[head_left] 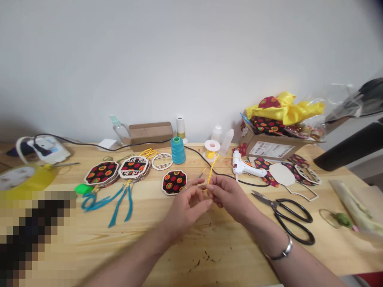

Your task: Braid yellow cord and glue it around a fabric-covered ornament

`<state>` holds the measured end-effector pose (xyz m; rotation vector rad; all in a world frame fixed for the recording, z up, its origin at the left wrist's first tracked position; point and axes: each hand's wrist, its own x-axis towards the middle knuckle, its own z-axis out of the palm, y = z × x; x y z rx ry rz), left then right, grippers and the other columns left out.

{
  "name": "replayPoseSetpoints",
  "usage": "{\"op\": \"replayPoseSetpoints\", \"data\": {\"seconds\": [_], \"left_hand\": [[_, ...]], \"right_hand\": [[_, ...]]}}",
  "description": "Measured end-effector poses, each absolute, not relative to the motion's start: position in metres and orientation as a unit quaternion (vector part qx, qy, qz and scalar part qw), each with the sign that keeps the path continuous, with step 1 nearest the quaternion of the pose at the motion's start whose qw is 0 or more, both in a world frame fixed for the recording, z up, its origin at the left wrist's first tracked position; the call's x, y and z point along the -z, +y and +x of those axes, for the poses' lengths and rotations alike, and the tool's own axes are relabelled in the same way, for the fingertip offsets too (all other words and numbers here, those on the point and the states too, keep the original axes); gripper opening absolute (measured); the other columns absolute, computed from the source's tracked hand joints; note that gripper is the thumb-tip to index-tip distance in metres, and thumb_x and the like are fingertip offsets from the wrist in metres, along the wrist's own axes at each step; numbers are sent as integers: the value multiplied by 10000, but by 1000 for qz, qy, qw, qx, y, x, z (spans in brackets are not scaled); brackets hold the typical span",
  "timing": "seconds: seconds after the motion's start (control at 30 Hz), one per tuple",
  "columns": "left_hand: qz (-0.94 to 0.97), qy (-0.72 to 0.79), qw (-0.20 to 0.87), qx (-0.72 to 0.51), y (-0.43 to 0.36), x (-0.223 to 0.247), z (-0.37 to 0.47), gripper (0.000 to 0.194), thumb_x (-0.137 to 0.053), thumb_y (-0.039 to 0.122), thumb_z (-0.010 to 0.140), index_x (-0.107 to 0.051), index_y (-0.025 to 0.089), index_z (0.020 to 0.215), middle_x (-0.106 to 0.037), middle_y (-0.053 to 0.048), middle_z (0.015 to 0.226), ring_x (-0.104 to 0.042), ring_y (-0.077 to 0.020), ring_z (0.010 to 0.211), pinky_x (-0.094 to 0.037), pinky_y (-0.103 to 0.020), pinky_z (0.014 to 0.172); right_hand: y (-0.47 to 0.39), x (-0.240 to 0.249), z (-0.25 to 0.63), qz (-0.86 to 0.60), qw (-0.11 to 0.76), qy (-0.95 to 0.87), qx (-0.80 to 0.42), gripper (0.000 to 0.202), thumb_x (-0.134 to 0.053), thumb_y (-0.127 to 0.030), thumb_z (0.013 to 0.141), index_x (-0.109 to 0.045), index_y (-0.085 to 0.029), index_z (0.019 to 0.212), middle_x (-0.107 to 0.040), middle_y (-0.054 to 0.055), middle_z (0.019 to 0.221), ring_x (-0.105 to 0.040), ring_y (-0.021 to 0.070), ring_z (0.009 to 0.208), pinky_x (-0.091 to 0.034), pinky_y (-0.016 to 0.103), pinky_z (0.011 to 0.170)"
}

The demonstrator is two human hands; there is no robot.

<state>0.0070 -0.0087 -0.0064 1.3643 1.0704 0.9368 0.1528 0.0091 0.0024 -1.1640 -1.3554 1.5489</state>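
A yellow cord (211,169) runs down from a white spool (212,146) into my right hand (229,195), whose thumb and fingers pinch it. My left hand (190,202) is just to the left, fingers curved and thumb apart, its fingertips close to the cord; whether it grips the cord is unclear. Beyond my left fingers a patterned fabric piece (174,182) with a pale edge lies flat on the table, a thin yellow loop at its lower right edge.
Black-handled scissors (295,215) lie right of my right hand. Behind them are a white glue gun (248,167) and a full cardboard box (269,145). A teal thread cone (178,150) stands at the back; patterned stacks (103,173) with teal tassels (119,203) lie left.
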Motion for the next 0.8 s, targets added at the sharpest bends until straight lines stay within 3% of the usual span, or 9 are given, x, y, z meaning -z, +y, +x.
{"op": "replayPoseSetpoints", "data": {"seconds": [0.13, 0.27, 0.4, 0.57, 0.8], "left_hand": [[487, 401, 644, -434, -8, 4, 8, 122, -571, 228, 756, -457, 195, 784, -579, -52, 999, -570, -175, 914, -421, -322, 814], [486, 422, 655, -394, -7, 5, 7, 220, -550, 202, 763, -486, 176, 972, -573, -10, 834, -544, -99, 637, -437, -252, 641], [485, 439, 665, -361, -5, 8, 5, 163, -528, 262, 780, -551, 173, 914, -535, 18, 767, -368, -38, 471, -304, -176, 435], [511, 476, 624, -350, -3, 6, 4, 168, -544, 309, 772, -609, 155, 793, -471, 43, 621, -299, -37, 461, -221, -169, 415], [492, 484, 634, -350, -3, 4, 4, 202, -581, 335, 742, -639, 146, 782, -470, 49, 561, -259, -23, 401, -153, -173, 374]], "right_hand": [[11, 3, 153, -486, 368, -571, -550, 124, -494, -202, 741, -475, -165, 624, -436, -55, 515, -344, 57, 448, -274, 185, 428], [11, 6, 153, -503, 363, -613, -490, 103, -498, -187, 741, -513, -167, 641, -500, -36, 562, -429, 79, 517, -343, 201, 499], [11, 6, 155, -508, 348, -640, -460, 120, -497, -164, 744, -534, -171, 630, -533, -32, 577, -460, 88, 546, -358, 207, 533], [11, 4, 157, -516, 338, -654, -438, 135, -508, -170, 746, -524, -170, 612, -525, -37, 557, -448, 86, 536, -348, 205, 530], [12, 3, 156, -502, 344, -631, -481, 121, -518, -192, 743, -522, -167, 624, -513, -38, 552, -420, 77, 513, -328, 195, 499]]}}
